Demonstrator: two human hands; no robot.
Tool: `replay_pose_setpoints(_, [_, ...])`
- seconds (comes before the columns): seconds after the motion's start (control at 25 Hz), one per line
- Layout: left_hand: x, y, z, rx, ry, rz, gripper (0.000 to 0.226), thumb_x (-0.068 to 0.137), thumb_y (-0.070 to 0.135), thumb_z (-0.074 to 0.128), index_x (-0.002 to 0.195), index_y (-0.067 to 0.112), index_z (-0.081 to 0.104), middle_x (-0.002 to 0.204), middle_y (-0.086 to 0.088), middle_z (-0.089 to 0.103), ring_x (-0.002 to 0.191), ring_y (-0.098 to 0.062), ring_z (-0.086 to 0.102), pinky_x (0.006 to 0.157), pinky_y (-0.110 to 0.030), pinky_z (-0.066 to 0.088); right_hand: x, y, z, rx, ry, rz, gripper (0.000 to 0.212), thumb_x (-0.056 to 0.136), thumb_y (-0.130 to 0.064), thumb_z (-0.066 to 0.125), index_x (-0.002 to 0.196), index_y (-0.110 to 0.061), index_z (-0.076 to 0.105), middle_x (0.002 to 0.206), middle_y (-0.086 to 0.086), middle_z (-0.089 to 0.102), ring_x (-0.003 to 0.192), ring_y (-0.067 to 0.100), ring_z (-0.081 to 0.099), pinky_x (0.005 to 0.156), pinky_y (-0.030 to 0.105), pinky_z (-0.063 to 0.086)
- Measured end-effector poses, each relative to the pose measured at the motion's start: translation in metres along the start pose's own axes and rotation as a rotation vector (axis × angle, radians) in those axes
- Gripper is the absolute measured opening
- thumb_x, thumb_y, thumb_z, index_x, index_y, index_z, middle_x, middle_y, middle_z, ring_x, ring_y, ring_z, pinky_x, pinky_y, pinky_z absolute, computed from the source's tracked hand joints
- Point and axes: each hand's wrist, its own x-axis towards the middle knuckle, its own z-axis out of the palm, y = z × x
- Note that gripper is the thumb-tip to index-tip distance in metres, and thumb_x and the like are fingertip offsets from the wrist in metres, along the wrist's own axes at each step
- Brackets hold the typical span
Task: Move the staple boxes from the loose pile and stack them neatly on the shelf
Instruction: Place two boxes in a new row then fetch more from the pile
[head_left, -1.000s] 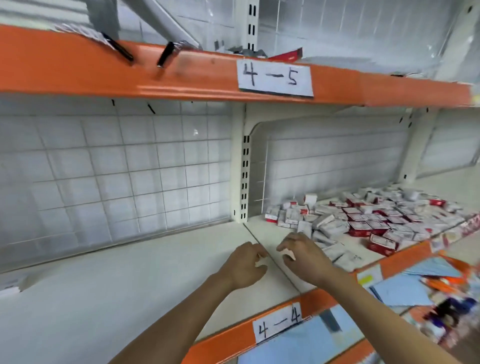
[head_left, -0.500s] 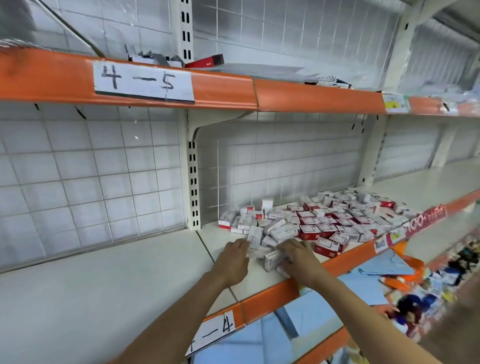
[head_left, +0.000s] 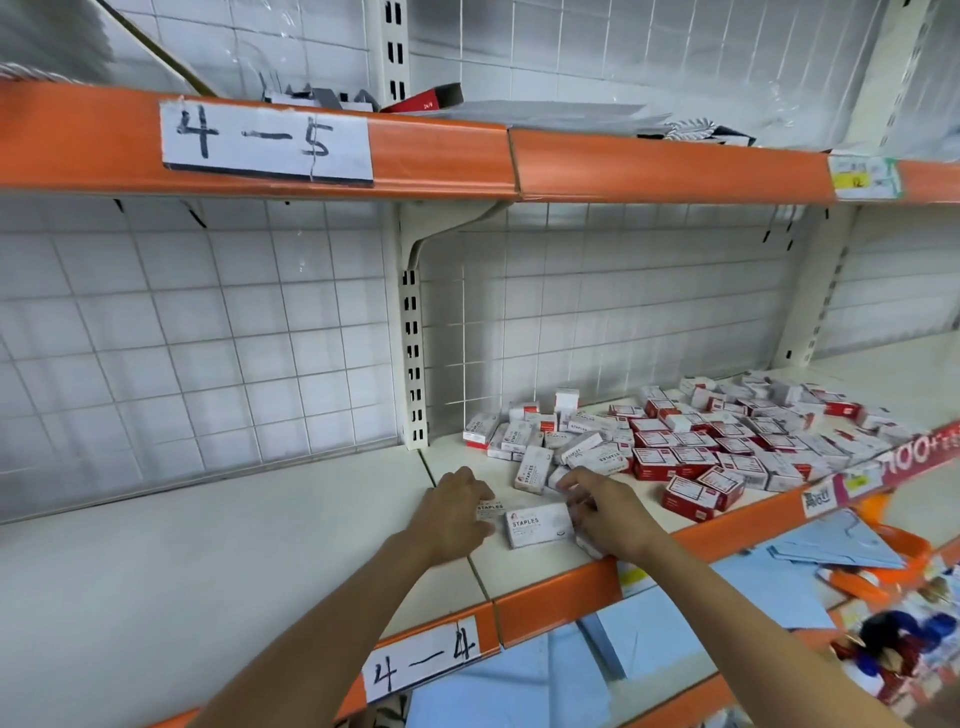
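The left hand (head_left: 451, 514) hides most of a small staple box (head_left: 491, 508), the right hand (head_left: 608, 514) covers another box's (head_left: 540, 525) three-o'clock end, and the far pile's (head_left: 727, 431) print is unreadable.

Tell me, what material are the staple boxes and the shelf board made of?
Staple boxes: likely thin printed cardboard, matte, with sharp folded edges and printed lettering. Shelf board: probably painted metal, cream and smooth with a faint sheen; its material is not certain from the picture.
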Motion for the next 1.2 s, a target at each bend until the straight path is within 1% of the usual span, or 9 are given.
replay_pose_setpoints(0.16, [-0.009,-0.022,-0.006,-0.031,-0.001,-0.053,0.042,0.089,0.024,0.059,0.129,0.015,0.051,0.122,-0.009,0.046,0.113,-0.023,0.048,0.097,-0.034,0.041,0.003,-0.001,-0.002,0.001,-0.089,-0.021,0.043,0.083,0.008,0.046,0.116,-0.015,0.061,0.103,0.002,0.060,0.094,0.016,0.057,0.081,0.019,0.044])
replay_pose_setpoints(0.36, [-0.005,-0.022,-0.003,-0.012,0.020,-0.113,0.043,0.088,0.024,0.056,0.129,0.012,0.048,0.123,-0.008,0.045,0.113,-0.024,0.050,0.096,-0.031,0.043,0.005,-0.007,-0.004,-0.051,-0.149,-0.045,0.042,0.085,-0.011,0.056,0.127,-0.017,0.054,0.105,-0.001,0.056,0.094,0.010,0.052,0.074,0.014,0.039])
replay_pose_setpoints(0.44, [-0.002,-0.022,-0.002,-0.037,0.024,-0.133,0.041,0.088,0.020,0.055,0.128,0.011,0.048,0.123,-0.009,0.044,0.112,-0.024,0.051,0.095,-0.031,0.044,0.005,-0.011,0.000,-0.114,-0.192,-0.114,0.051,0.084,-0.009,0.054,0.134,-0.018,0.048,0.124,0.002,0.045,0.113,0.013,0.047,0.088,0.015,0.036])
replay_pose_setpoints(0.52, [-0.002,-0.025,-0.005,-0.056,0.029,-0.136,0.039,0.087,0.013,0.054,0.126,0.010,0.048,0.121,-0.009,0.042,0.110,-0.025,0.052,0.093,-0.030,0.044,0.007,-0.015,0.005,-0.165,-0.269,-0.184,0.063,0.082,-0.003,0.049,0.141,-0.023,0.039,0.141,0.000,0.030,0.132,0.015,0.031,0.105,0.018,0.026])
replay_pose_setpoints(0.64, [-0.008,-0.037,-0.013,-0.060,0.037,-0.153,0.038,0.085,0.007,0.052,0.123,0.009,0.048,0.119,-0.009,0.040,0.105,-0.026,0.053,0.087,-0.028,0.045,0.010,-0.021,0.011,-0.249,-0.394,-0.230,0.065,0.083,-0.009,0.052,0.141,-0.033,0.037,0.148,-0.006,0.026,0.137,0.017,0.021,0.114,0.032,0.021])
replay_pose_setpoints(0.76, [-0.022,-0.052,-0.019,-0.032,-0.013,-0.210,0.038,0.085,0.011,0.052,0.123,0.008,0.046,0.119,-0.011,0.039,0.106,-0.027,0.052,0.089,-0.029,0.044,0.013,-0.029,0.018,-0.272,-0.419,-0.289,0.053,0.084,-0.023,0.061,0.134,-0.033,0.048,0.124,-0.008,0.042,0.119,0.012,0.036,0.095,0.023,0.029])
replay_pose_setpoints(0.84, [-0.031,-0.057,-0.020,-0.029,-0.044,-0.242,0.042,0.086,0.022,0.056,0.125,0.011,0.045,0.119,-0.011,0.039,0.110,-0.027,0.049,0.093,-0.031,0.043,0.014,-0.037,0.024,-0.220,-0.368,-0.281,0.050,0.081,-0.031,0.067,0.129,-0.028,0.052,0.107,-0.009,0.040,0.105,0.008,0.040,0.083,0.021,0.029])
replay_pose_setpoints(0.96, [-0.036,-0.058,-0.021,-0.071,-0.020,-0.248,0.044,0.087,0.031,0.061,0.126,0.014,0.047,0.121,-0.010,0.038,0.112,-0.026,0.048,0.094,-0.031,0.042,0.015,-0.048,0.030,-0.156,-0.237,-0.286,0.047,0.080,-0.033,0.070,0.124,-0.025,0.054,0.112,-0.004,0.045,0.103,0.010,0.045,0.080,0.021,0.032])
replay_pose_setpoints(1.2, [-0.076,-0.093,-0.045,-0.186,0.237,-0.248,0.034,0.086,0.009,0.060,0.118,0.015,0.051,0.117,-0.005,0.039,0.092,-0.018,0.050,0.080,-0.020,0.043,0.025,-0.082,0.051,-0.093,-0.101,-0.401,0.044,0.082,-0.024,0.068,0.124,-0.019,0.054,0.113,0.002,0.046,0.103,0.014,0.047,0.076,0.017,0.031])
